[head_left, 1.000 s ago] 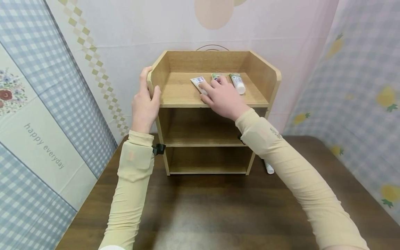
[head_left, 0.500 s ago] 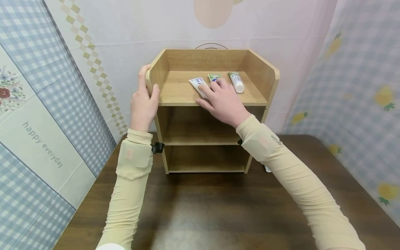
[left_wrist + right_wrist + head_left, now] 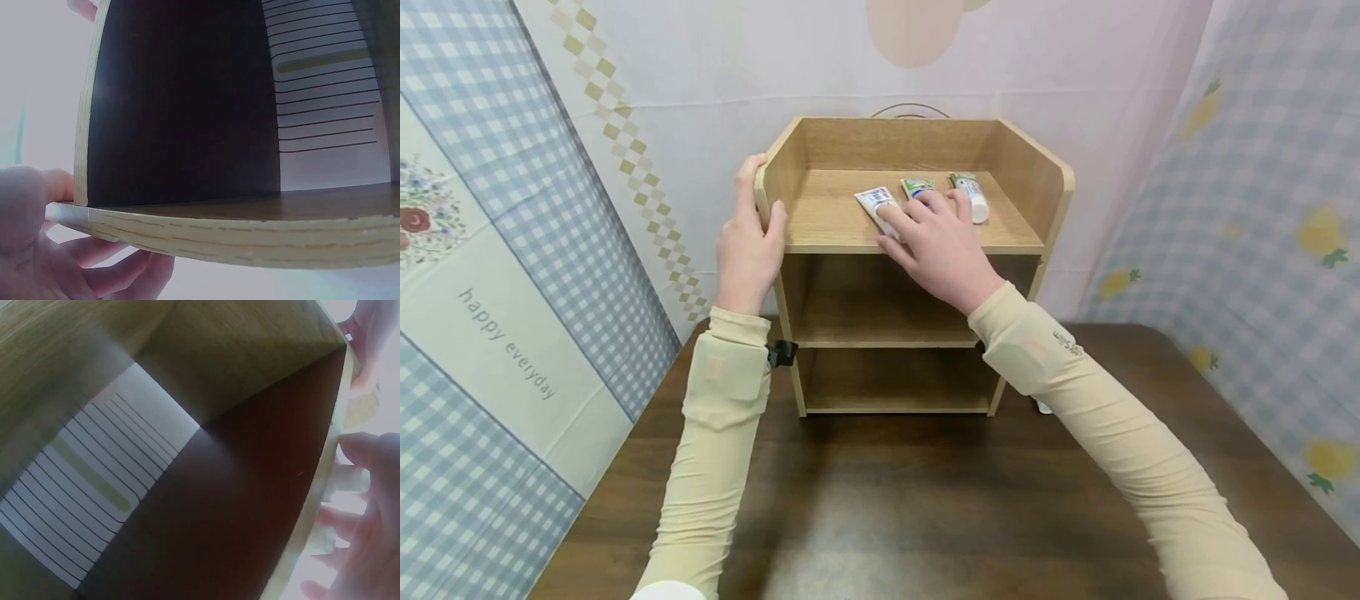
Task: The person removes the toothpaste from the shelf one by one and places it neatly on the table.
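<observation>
Closest in, it was the dark wooden table [image 3: 880, 500], light glinting off its front, and over it two arms stretched forward: left sleeve [image 3: 703, 475] and right sleeve [image 3: 1142, 433], both pale yellow. A black clip [image 3: 783, 353] showed at the left wrist, and past the right forearm a small white end [image 3: 1044, 407] of something peeped out on the table, the rest of it hidden.

Then the hands! The left hand [image 3: 748, 250] had a firm hold of the wooden shelf unit [image 3: 842, 249], wrapped over the front of its left side panel, thumb inside, fingers outside. The right hand [image 3: 946, 257] was on the top board [image 3: 827, 218], and that one was no fist: fingers spread and a little bent, lying over the tubes rather than closed round one, thumb at the front edge.

And the tubes, three abreast up there! The left tube [image 3: 875, 198] lay slanted with the forefinger on it; the middle tube [image 3: 917, 186] poked out beyond the fingertips, its near end covered; the right tube [image 3: 972, 197] lay just beside the outer fingers, white cap toward the front.

Behind it all hung a pale backdrop [image 3: 737, 75], with blue checked cloth [image 3: 460, 50] off to the left.
</observation>
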`<state>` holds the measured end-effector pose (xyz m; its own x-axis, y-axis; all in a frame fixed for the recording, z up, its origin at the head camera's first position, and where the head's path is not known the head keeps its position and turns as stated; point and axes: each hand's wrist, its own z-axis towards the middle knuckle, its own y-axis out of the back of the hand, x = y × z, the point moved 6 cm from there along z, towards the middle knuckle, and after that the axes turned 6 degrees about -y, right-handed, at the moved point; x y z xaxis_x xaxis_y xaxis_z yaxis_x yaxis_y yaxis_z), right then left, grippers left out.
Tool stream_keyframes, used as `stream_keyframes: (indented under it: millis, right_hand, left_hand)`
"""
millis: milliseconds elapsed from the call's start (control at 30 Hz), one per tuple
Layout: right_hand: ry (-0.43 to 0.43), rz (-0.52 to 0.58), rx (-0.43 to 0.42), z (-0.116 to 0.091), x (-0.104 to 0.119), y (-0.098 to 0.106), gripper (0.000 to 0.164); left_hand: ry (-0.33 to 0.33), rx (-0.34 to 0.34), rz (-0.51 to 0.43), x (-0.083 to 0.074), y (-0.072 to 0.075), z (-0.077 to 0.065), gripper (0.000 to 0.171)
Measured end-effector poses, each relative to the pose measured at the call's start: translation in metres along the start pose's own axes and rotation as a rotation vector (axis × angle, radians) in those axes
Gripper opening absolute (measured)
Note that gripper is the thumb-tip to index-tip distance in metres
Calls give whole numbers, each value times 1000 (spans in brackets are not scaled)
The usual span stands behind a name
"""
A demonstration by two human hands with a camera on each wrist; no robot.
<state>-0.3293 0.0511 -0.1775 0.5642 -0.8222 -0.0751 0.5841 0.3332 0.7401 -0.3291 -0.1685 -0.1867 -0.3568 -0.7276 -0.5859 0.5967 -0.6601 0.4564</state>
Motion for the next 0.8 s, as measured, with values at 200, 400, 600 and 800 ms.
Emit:
stream_keyframes:
  millis: [200,400,600,800]
  right_hand:
    - [50,10,-38,-4,8,5,28]
    - [74,28,-57,-6,11,9,29]
    - [91,35,-108,-11,13,11,28]
    - [109,53,-199,-18,15,15,22]
  left_hand:
    - [8,-6,-7,2,-1,-1,51]
    - [-6,-22,5,-1,0,1,52]
    - [-7,-23,11,-1,-1,1,52]
    - [-6,-23,7,-1,-2,0,52]
